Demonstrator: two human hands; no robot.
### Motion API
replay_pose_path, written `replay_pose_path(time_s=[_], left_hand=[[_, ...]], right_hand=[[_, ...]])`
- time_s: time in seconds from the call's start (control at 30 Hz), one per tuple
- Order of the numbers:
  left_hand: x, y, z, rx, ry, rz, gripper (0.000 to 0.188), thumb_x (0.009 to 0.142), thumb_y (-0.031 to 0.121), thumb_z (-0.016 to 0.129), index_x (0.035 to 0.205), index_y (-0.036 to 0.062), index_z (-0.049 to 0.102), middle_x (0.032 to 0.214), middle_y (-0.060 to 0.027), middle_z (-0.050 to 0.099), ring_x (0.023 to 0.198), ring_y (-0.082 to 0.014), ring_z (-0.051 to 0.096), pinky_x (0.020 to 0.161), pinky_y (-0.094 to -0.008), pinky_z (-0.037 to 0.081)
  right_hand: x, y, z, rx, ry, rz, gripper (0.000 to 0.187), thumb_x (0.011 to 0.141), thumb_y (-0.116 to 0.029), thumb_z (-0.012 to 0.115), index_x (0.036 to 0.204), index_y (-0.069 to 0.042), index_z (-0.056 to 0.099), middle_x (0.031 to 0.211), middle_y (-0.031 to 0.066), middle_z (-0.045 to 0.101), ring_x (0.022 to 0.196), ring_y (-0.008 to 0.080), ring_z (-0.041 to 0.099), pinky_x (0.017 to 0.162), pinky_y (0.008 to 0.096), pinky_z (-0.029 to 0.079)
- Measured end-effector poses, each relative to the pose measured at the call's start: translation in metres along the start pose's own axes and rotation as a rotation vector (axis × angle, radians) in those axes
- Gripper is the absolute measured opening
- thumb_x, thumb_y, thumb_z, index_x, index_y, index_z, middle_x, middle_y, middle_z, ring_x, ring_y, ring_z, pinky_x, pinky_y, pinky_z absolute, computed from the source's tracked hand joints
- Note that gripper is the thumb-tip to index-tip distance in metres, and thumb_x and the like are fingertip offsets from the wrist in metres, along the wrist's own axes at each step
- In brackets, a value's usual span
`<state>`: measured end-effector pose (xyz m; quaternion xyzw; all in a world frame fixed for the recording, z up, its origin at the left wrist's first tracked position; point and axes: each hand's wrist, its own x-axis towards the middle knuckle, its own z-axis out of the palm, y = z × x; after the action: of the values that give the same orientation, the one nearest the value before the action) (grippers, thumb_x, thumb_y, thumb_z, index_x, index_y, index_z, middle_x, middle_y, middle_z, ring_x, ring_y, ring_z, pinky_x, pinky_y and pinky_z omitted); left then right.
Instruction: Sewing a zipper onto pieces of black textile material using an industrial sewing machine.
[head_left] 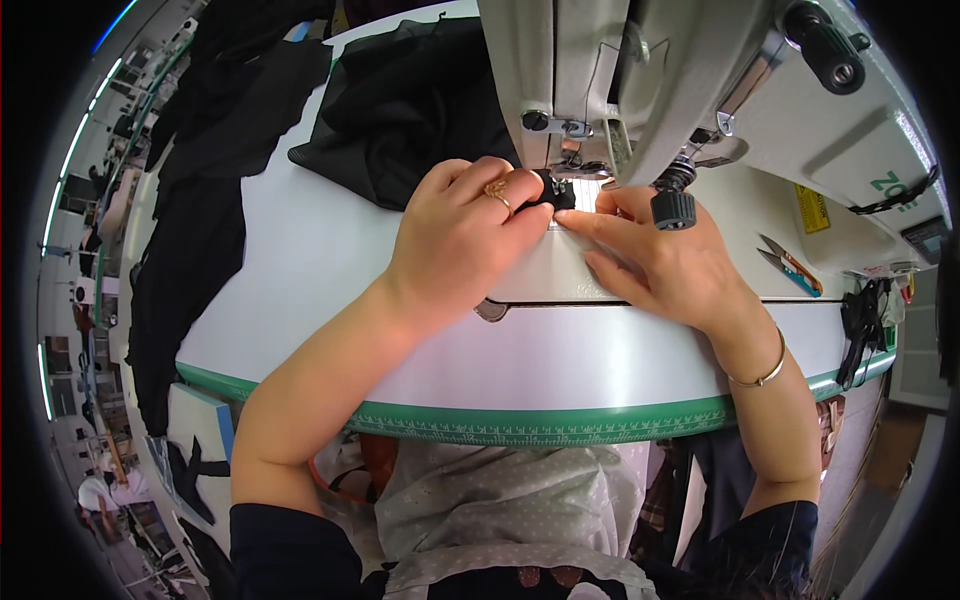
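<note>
A white sewing machine (690, 90) stands at the far right, its needle area lit. Black fabric (410, 120) spreads from behind my left hand to the presser foot (560, 187). My left hand (470, 225), with a ring on it, is closed on the fabric's edge just left of the foot, fingers curled and pinching. Right of the foot, my right hand (650, 250) reaches in with its index finger stretched to the edge of the cloth. Its thumb is apart and it grips nothing I can see. The needle tip is hidden.
Thread snips (790, 268) lie on the machine bed at right. A green measuring tape (540, 425) runs along the table's front edge. More black cloth (215, 190) hangs over the left side. Black strips (862, 330) dangle at the right edge. Other workstations show far left.
</note>
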<state>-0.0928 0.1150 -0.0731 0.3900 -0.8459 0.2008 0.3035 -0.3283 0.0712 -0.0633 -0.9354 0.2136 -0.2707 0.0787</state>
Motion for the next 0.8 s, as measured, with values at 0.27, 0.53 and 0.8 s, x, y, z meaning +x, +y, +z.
replay_pose_path(time_s=[0.27,0.53,0.8], left_hand=[[-0.003,0.006,-0.009,0.049,-0.101,0.084,0.019,0.079,0.009,0.068,0.097,0.0021,0.071,0.106,-0.0015,0.062,0.104,-0.0162,0.058,0.080,-0.0308,0.048],[-0.006,0.011,-0.016,0.060,-0.201,0.010,0.029,0.079,0.008,0.067,0.107,0.0029,0.070,0.119,-0.0040,0.068,0.107,-0.0147,0.061,0.080,-0.0290,0.049],[-0.008,0.011,-0.015,0.044,-0.188,-0.011,0.031,0.078,0.008,0.067,0.109,0.0031,0.069,0.119,-0.0038,0.068,0.107,-0.0156,0.062,0.080,-0.0302,0.049]], right_hand=[[0.004,-0.008,0.000,-0.124,0.070,-0.043,0.028,0.078,-0.014,0.074,0.105,-0.008,0.074,0.089,0.0027,0.062,0.086,0.0212,0.060,0.071,0.0343,0.053],[0.003,-0.008,0.002,-0.149,0.044,-0.049,0.025,0.081,-0.014,0.073,0.105,-0.007,0.074,0.093,0.0006,0.067,0.088,0.0206,0.061,0.076,0.0334,0.053],[0.003,-0.006,0.001,-0.157,0.053,-0.042,0.022,0.083,-0.016,0.072,0.103,-0.008,0.075,0.090,0.0014,0.069,0.092,0.0215,0.062,0.078,0.0341,0.052]])
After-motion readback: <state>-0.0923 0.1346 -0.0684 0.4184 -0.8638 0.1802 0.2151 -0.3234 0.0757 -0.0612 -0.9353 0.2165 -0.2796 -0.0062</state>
